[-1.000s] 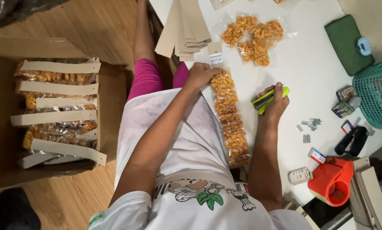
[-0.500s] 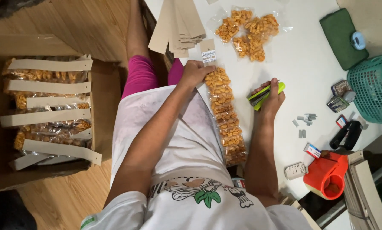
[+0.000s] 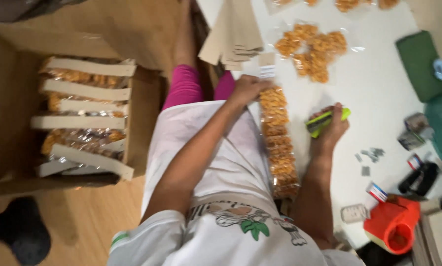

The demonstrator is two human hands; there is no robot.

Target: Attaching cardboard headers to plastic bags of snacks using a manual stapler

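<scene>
Snack bag (image 3: 278,143), long and clear, lies along the near edge of the white desk (image 3: 378,93), its top end pinched by the left hand (image 3: 248,88) beside a card label (image 3: 267,66); the right hand (image 3: 332,129) grips a green stapler (image 3: 328,121) just beside it

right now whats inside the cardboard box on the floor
The cardboard box holds clear snack packets of orange pieces, each topped with a beige card strip. Anything beneath that top layer is covered.
</scene>
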